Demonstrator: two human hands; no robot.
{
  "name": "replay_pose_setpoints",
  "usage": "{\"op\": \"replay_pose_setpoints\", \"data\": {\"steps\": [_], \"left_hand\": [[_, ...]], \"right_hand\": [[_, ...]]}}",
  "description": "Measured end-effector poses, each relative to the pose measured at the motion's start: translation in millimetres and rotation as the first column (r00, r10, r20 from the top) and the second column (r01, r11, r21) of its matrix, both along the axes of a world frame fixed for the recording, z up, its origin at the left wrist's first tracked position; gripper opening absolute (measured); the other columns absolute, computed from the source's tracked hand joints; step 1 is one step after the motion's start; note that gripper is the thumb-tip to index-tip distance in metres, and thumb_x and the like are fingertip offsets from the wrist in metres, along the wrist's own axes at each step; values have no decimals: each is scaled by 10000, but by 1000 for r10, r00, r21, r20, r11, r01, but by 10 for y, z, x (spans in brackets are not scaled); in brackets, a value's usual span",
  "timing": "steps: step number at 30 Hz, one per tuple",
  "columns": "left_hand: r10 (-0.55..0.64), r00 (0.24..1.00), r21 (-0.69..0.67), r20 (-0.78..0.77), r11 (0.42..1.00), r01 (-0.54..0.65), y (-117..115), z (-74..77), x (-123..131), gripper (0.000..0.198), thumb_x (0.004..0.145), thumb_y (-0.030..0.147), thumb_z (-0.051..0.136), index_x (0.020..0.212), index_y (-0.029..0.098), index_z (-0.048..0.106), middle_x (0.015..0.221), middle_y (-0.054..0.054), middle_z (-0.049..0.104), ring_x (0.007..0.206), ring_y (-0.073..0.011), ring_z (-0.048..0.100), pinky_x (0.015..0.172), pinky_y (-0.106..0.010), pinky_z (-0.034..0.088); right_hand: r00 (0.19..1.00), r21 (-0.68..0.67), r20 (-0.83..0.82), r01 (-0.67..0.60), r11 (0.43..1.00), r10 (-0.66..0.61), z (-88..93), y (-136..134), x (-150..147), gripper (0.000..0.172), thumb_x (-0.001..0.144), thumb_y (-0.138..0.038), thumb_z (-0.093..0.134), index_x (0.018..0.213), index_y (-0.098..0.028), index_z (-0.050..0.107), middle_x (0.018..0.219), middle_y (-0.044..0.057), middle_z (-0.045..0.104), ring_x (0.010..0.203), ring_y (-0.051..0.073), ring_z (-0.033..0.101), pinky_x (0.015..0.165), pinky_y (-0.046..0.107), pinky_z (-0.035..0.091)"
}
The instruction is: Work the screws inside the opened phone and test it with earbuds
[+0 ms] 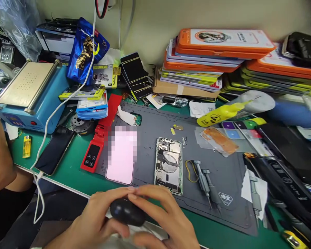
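Low at the front edge, a glossy black rounded object (128,211) sits between my two hands. My left hand (100,212) wraps its fingers and thumb around the left side of it. On the other side, my right hand (168,212) curves over the object, with fingertips pressed on its top. What lies beneath the object is mostly hidden. Just beyond my hands, an opened phone body (169,166) with bared inner parts lies on the grey mat (147,145). To its left is a phone with a lit, pale pink screen (120,169), partly pixelated.
Screwdrivers (203,183) and a yellow rubber band (191,171) lie right of the phone body. A yellow bottle with a needle tip (220,114) leans farther back. At left stand a blue heating plate machine (28,93) and another person's arm (0,152). Orange boxes (223,43) are stacked behind.
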State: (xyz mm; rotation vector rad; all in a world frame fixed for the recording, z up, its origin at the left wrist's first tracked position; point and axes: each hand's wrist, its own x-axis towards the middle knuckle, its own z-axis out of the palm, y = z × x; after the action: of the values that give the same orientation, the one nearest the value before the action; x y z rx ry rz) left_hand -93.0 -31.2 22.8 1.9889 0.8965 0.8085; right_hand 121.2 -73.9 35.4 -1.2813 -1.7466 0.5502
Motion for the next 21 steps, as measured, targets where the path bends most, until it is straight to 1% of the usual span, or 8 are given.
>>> {"op": "replay_pose_setpoints", "data": {"steps": [2, 3, 5, 8, 10, 12, 17, 21], "left_hand": [[121, 982, -102, 142, 989, -107, 11, -104, -160, 536, 1098, 602, 493, 1539, 308, 565, 1185, -105, 850, 975, -229, 860, 865, -284, 719], [195, 957, -124, 213, 977, -172, 30, -152, -228, 489, 1112, 579, 488, 1487, 284, 597, 1143, -108, 851, 952, -241, 859, 839, -308, 728], [323, 881, -111, 346, 946, -304, 100, -224, -312, 428, 1096, 588, 549, 1326, 247, 665, 1007, -88, 838, 857, -243, 843, 753, -326, 726], [445, 764, -123, 467, 888, -442, 240, -267, -320, 430, 1041, 642, 641, 1092, 219, 702, 799, -33, 760, 682, -184, 751, 599, -258, 656], [493, 717, -159, 493, 861, -483, 304, -274, -299, 425, 1023, 641, 664, 1027, 218, 709, 746, -24, 722, 635, -169, 702, 535, -241, 615], [498, 712, -162, 495, 858, -488, 322, -286, -297, 392, 1020, 615, 670, 1016, 227, 717, 731, -30, 713, 622, -176, 690, 511, -258, 605], [462, 754, -134, 467, 880, -456, 253, -367, -349, 386, 1033, 616, 656, 1071, 239, 727, 752, -45, 725, 633, -193, 707, 527, -307, 605], [448, 743, -146, 497, 887, -437, 254, -363, -348, 498, 1041, 706, 591, 1010, 225, 715, 735, -27, 712, 609, -180, 682, 542, -310, 573]], "right_hand": [[982, 39, 154, 104, 994, -109, -11, 220, -23, 527, 1174, -530, 397, 1515, -198, 622, 1401, 121, 695, 1287, 220, 685, 1022, 340, 612], [940, 97, 273, 184, 978, -204, -40, 321, -23, 517, 1177, -494, 405, 1539, -180, 601, 1468, 133, 668, 1346, 249, 651, 1080, 380, 580], [798, 169, 503, 285, 944, -331, -119, 497, -32, 476, 1161, -435, 470, 1530, -168, 608, 1611, 146, 579, 1459, 327, 565, 1149, 475, 522], [692, 134, 661, 270, 953, -289, -217, 682, -70, 518, 1161, -479, 444, 1543, -165, 599, 1746, 139, 431, 1574, 382, 447, 1187, 554, 486], [678, 111, 694, 232, 966, -243, -242, 741, -86, 542, 1161, -500, 439, 1575, -175, 571, 1771, 125, 396, 1604, 374, 412, 1227, 572, 460], [678, 98, 701, 216, 971, -221, -242, 754, -77, 542, 1163, -493, 440, 1597, -187, 549, 1781, 116, 379, 1613, 354, 406, 1251, 564, 445], [750, 136, 550, 354, 925, -367, -221, 681, 13, 540, 1186, -439, 376, 1659, -196, 476, 1739, 140, 436, 1579, 303, 461, 1205, 490, 477], [814, 143, 441, 353, 925, -379, -254, 600, 29, 480, 1185, -390, 394, 1598, -196, 546, 1681, 146, 507, 1536, 287, 519, 1182, 455, 493]]}}
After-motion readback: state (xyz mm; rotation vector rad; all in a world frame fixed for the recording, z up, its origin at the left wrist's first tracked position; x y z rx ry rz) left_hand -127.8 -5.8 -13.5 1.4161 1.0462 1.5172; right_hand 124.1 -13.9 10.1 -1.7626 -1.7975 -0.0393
